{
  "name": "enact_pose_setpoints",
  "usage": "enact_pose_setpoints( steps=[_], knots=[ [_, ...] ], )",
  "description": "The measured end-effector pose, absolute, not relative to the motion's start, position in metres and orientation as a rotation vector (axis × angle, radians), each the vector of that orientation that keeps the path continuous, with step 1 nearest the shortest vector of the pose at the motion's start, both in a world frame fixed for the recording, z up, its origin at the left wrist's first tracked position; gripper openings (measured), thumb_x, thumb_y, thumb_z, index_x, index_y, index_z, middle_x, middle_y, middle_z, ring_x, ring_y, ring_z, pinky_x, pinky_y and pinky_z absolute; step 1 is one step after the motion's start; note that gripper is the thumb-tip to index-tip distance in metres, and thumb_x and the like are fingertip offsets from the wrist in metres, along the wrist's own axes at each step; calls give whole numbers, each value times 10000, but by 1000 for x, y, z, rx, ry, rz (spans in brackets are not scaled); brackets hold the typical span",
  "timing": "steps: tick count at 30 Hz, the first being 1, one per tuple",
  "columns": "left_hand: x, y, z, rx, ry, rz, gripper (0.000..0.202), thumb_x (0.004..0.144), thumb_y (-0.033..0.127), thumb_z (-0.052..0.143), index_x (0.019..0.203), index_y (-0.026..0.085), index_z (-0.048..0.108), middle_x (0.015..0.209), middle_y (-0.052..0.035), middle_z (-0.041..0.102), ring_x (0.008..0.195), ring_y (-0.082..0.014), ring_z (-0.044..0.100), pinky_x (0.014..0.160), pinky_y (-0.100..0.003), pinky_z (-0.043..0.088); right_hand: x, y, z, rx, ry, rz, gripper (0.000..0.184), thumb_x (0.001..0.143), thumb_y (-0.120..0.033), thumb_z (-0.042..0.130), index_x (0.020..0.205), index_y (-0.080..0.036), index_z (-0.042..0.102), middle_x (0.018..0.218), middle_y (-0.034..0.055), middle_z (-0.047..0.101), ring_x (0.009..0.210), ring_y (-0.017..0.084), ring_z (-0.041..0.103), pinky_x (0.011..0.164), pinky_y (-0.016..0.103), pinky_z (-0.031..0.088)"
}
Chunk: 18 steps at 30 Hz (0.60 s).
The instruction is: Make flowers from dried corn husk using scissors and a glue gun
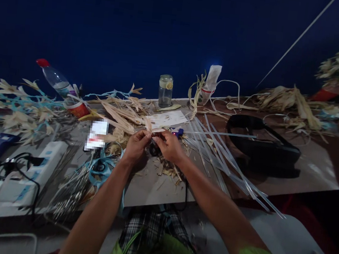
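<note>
My left hand (136, 144) and my right hand (169, 145) meet over the middle of the table, fingertips pinched together. Between them is a small piece of pale dried corn husk (148, 125), its tip poking up above the fingers. Just past my right fingers lies a blue tool (177, 133) with a small red light, partly hidden. Dried corn husks (118, 113) spread out beyond my left hand, and a white sheet (168, 119) lies behind both hands. Husk scraps (169, 169) litter the tabletop under my wrists.
Clear glue sticks (227, 157) fan out at right beside a black headset-like object (261, 146). A glass jar (165, 91) and a paper cup (206, 94) stand behind. At left are a power strip (46, 162), metal wires (73, 191), blue ribbon (101, 168) and a tilted bottle (55, 78).
</note>
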State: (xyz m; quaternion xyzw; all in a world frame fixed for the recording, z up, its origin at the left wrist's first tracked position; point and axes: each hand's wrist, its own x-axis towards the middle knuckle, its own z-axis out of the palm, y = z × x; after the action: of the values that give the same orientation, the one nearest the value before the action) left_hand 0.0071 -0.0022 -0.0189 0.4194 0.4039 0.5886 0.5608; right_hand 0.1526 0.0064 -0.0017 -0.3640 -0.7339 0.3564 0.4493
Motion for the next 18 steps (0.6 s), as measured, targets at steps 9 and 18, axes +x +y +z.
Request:
enact_pose_setpoints(
  steps=[9,18],
  knots=[
    [6,-2,-21,1004,941,1413,250,637,328,734,719,162,565,668,22,550,618,-79,504,593,-200,390,152,7,-4,-936,-1762,901,294,793,-251,517,1054,-140,594,957,76,641,874,156,588,811,291,469],
    [9,-3,-16,993,1040,1404,256,655,389,703,704,165,590,574,30,500,533,-73,453,504,-194,362,152,10,-8,-874,-1802,857,266,830,-267,473,1027,-153,612,1034,90,641,949,175,585,849,304,458]
  ],
)
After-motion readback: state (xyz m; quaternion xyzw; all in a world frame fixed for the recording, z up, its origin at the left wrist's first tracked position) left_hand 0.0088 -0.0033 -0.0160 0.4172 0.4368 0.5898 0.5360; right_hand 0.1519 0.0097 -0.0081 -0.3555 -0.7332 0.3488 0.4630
